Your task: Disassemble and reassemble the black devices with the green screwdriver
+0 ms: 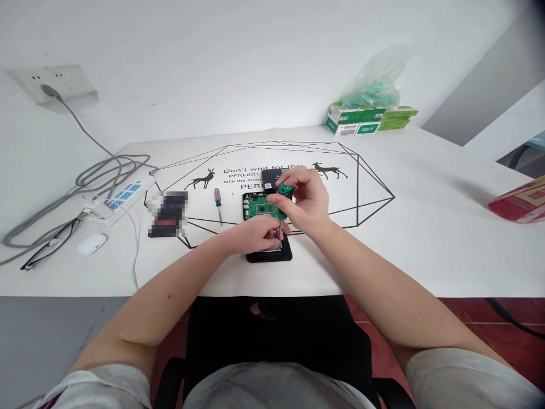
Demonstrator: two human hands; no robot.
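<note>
1. Pale, grey-toned clothing (276, 392) fills the bottom edge, nearest the camera, as two bare forearms reach across a white tabletop (430, 250).
2. Fingers of the right hand (309, 201) grip a green-handled screwdriver (286, 209), held upright with its shaft pointing down.
3. Fingers of the left hand (255, 234) are drawn narrow around the lower shaft — whether they pinch it or something beneath cannot be told.
4. Below the hands lies a black case (276, 257) bearing a silvery part (271, 248); the screwdriver's tip is too hidden to show contact.
5. Just beyond the left hand sits a green circuit board (256, 208), with a dark, labelled piece (268, 177) behind it.
6. To the left, a second screwdriver (218, 203) lies flat near tiny specks (233, 194), with a pixelated dark object (168, 216) farther out.
7. At the edges — a power strip (130, 192) with grey cables (128, 159) at left, green-and-white boxes (357, 116) under a plastic bag (377, 79) at the back, and a red package (522, 201) at far right.
</note>
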